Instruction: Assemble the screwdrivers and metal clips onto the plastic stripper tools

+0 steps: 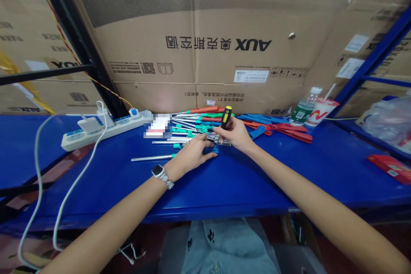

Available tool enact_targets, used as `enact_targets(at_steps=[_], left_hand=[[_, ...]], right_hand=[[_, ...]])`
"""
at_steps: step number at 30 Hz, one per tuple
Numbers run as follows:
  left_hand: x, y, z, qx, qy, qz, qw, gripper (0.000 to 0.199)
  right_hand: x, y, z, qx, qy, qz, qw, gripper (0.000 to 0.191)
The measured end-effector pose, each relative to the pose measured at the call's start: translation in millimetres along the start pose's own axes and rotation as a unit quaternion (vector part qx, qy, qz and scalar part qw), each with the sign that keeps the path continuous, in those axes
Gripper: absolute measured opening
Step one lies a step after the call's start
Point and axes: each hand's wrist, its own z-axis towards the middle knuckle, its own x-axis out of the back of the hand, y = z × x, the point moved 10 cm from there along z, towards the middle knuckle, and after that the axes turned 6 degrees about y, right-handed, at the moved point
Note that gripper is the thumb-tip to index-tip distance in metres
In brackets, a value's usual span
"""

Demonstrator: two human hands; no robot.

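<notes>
My right hand (pixel 236 135) is closed around a screwdriver with a black and yellow handle (pixel 226 115), held nearly upright. Its tip points down at a small shiny metal piece (pixel 224 142) on the table; their contact is too small to make out. My left hand (pixel 192 153), with a watch on the wrist, is closed on a blue-handled piece (pixel 211 150) beside that metal piece. Most of the blue piece is hidden by the fingers. Just behind both hands lie several metal rods with green ends (pixel 183 130) and tools with red handles (pixel 208 110).
A white power strip (pixel 105 130) with plugs and cables lies at the left. Blue strips (pixel 265 119) and red ones (pixel 290 130) are to the right, near a bottle (pixel 302 109) and a paper cup (pixel 322 112). A large cardboard box (pixel 192 17) stands behind the blue table (pixel 257 184).
</notes>
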Motion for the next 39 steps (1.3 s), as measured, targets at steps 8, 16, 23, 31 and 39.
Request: enact_targets(at_steps=[8, 16, 23, 31, 39], left_hand=[[2.3, 2, 1, -0.01, 0.009, -0.033, 0.999, 0.027], [-1.6, 4, 0, -0.018, 0.013, 0.001, 1.0, 0.028], [-2.0, 12, 0, -0.027, 0.009, -0.001, 1.0, 0.028], [-2.2, 9, -1, -0.025, 0.018, -0.009, 0.999, 0.028], [-2.3, 11, -1, -0.029, 0.015, -0.004, 0.999, 0.027]], right_hand=[[-19, -12, -10, -0.014, -0.117, -0.001, 0.993, 0.036], [-12, -5, -2, -0.006, -0.046, -0.021, 0.999, 0.051], [-18, -5, -11, -0.028, -0.062, 0.0, 0.998, 0.043], [-2, -7, -9, 0.002, -0.022, -0.022, 1.0, 0.044], [-13, -9, -20, -0.003, -0.036, -0.007, 0.999, 0.044]])
